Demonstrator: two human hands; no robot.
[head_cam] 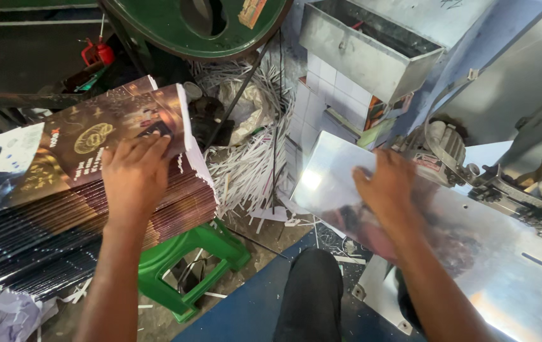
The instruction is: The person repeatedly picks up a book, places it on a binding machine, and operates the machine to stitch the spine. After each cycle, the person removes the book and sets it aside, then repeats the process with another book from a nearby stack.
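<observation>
Illumination is uneven: bright daylight enters from the right, and the far left lies in deep shadow. The polished flat steel machine plate (474, 253) shows strong glare, with a white hotspot at its left end and another along its near right edge. The right hand (388, 183) is slightly motion-blurred. The glossy dark printed card stack (62, 209) reflects faint sheen. Wide-angle distortion bends the frame edges.

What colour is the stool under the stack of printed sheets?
Bright green; the stool shows plainly in the head view.
</observation>
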